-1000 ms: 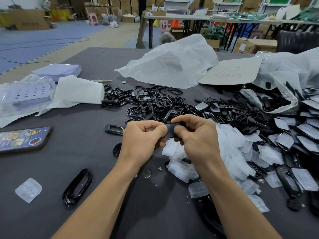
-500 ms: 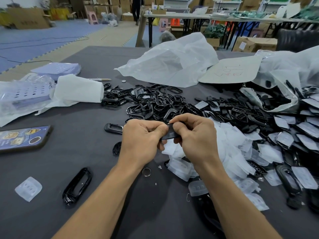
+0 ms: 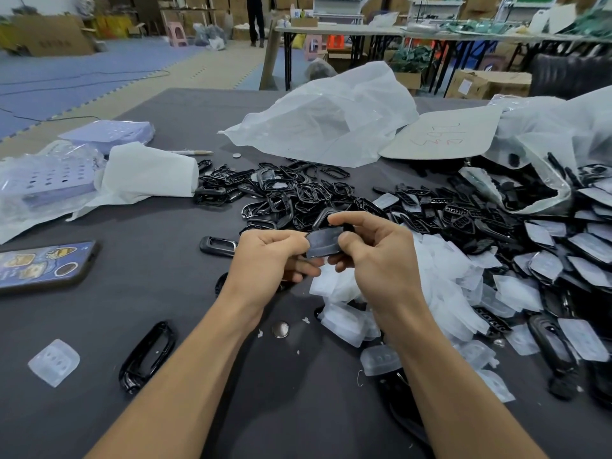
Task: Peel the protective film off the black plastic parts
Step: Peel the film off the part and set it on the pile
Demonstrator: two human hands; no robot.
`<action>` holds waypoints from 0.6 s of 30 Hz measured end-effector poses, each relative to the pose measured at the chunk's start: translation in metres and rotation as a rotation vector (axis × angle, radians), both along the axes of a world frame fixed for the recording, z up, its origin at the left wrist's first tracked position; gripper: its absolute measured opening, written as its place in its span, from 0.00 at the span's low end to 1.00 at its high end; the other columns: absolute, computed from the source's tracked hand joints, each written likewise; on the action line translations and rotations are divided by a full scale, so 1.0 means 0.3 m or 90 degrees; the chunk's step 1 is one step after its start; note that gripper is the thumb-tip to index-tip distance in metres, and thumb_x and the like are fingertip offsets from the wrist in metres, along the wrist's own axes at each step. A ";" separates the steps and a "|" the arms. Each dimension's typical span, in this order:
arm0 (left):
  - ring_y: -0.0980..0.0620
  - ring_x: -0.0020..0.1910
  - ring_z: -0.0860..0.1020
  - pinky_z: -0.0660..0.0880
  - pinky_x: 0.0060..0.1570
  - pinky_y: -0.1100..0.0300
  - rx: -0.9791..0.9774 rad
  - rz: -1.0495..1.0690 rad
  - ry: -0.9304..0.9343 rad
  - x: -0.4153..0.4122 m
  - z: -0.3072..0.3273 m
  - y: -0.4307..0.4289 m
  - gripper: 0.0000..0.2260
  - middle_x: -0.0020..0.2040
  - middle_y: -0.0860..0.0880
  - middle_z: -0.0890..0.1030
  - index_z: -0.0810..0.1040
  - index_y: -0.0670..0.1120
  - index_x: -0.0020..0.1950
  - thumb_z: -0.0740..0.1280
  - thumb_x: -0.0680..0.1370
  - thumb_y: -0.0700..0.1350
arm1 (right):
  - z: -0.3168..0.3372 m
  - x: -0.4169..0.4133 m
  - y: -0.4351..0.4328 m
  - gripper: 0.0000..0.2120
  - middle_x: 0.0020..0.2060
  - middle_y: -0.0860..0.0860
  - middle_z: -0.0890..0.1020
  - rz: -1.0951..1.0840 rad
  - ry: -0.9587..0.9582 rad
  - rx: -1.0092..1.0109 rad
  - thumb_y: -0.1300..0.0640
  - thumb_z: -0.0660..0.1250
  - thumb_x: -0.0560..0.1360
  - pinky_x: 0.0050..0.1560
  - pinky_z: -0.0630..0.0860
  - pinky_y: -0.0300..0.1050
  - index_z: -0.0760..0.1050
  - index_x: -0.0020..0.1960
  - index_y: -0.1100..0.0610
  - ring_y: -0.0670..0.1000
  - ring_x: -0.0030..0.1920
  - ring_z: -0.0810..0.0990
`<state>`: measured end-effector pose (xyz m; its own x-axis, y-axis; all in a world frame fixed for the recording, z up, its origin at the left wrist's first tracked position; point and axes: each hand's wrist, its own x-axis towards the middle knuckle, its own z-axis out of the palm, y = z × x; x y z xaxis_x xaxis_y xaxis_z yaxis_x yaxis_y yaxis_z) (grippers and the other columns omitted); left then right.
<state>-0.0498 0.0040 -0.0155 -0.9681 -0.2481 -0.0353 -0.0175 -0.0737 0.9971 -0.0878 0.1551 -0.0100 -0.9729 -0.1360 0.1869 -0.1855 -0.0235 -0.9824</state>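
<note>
Above the middle of the dark table, my left hand (image 3: 268, 256) and my right hand (image 3: 374, 256) both pinch one small black plastic part (image 3: 323, 244), its flat face turned toward me. My left fingers grip its left end, my right thumb and forefinger its right end. A heap of peeled translucent film pieces (image 3: 440, 286) lies under and right of my right hand. Behind my hands spreads a pile of black frames (image 3: 284, 193). Black parts with film on them (image 3: 563, 253) lie at the right.
A phone (image 3: 43, 265) lies at the left edge. A black frame (image 3: 147, 356), a loose film piece (image 3: 54, 362) and a coin cell (image 3: 280, 329) lie near my forearms. White plastic bags (image 3: 324, 117), a cardboard sheet (image 3: 443, 134) and wrapped purple trays (image 3: 43, 183) sit farther back.
The black part has turned between my fingers so its broad face shows now. My hands have moved slightly apart and my right thumb has shifted onto the part's right end.
</note>
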 end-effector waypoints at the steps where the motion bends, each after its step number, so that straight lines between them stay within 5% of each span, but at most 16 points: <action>1: 0.49 0.36 0.86 0.74 0.31 0.65 -0.004 -0.011 -0.005 0.000 -0.002 -0.001 0.08 0.39 0.41 0.87 0.87 0.43 0.38 0.68 0.70 0.42 | 0.000 0.000 0.000 0.18 0.36 0.53 0.86 -0.001 0.002 0.001 0.72 0.63 0.78 0.35 0.80 0.42 0.86 0.49 0.54 0.49 0.31 0.82; 9: 0.53 0.34 0.84 0.75 0.31 0.66 -0.061 -0.017 0.014 0.000 -0.012 -0.001 0.08 0.37 0.43 0.87 0.89 0.45 0.41 0.69 0.72 0.40 | 0.002 0.004 -0.001 0.16 0.35 0.54 0.84 0.008 0.037 0.018 0.70 0.68 0.74 0.36 0.80 0.42 0.86 0.48 0.50 0.56 0.35 0.82; 18: 0.50 0.30 0.85 0.74 0.25 0.64 -0.061 0.051 0.025 0.002 -0.002 0.023 0.13 0.34 0.40 0.85 0.88 0.45 0.41 0.69 0.77 0.30 | -0.001 0.004 -0.013 0.19 0.30 0.53 0.83 -0.017 -0.011 -0.007 0.76 0.67 0.72 0.31 0.74 0.39 0.85 0.43 0.53 0.50 0.28 0.77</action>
